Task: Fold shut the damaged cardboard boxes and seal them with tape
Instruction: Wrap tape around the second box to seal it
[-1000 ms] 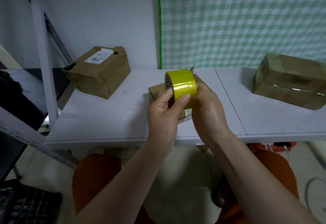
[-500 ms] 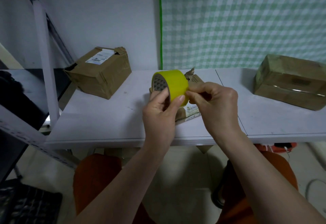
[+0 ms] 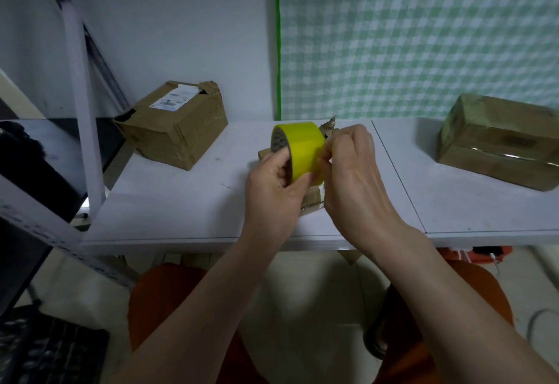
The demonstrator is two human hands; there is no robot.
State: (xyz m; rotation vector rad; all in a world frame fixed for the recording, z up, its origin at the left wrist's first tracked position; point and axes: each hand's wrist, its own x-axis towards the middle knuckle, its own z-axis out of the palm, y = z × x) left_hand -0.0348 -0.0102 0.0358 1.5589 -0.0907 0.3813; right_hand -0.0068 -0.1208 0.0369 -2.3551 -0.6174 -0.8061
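No text can be read anywhere in the head view. The brown cardboard box with a crushed top (image 3: pixel 174 125), at the back left of the pale grey surface (image 3: pixel 169 202), carries a white shipping label (image 3: pixel 169 102) with dark bars like a barcode and lines of print, all too small and blurred to make out.

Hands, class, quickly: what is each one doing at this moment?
Left hand: grips the yellow tape roll.
Right hand: fingers curled, pinching at the roll's edge; a freed tape end cannot be seen.
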